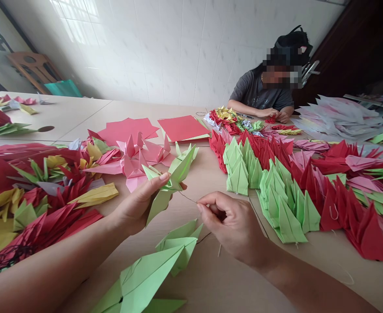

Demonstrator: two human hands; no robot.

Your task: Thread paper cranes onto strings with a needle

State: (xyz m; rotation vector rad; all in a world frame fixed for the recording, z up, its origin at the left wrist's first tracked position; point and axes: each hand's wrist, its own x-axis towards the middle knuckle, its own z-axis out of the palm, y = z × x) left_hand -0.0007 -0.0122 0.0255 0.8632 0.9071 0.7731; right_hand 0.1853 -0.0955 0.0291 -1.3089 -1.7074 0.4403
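Note:
My left hand (135, 208) grips a light green folded paper crane (171, 178) above the wooden table (211, 269). My right hand (233, 226) pinches a thin needle (188, 198) whose tip points at the crane's underside; a dark thread (204, 237) trails from under that hand. More green cranes (165, 261) lie on the table just below both hands.
A long strung row of green and red cranes (292, 191) runs along the right. Loose red, yellow and green cranes (41, 191) are piled at left, pink cranes (139, 161) and red paper sheets (181, 127) behind. A person (263, 93) works at the far end.

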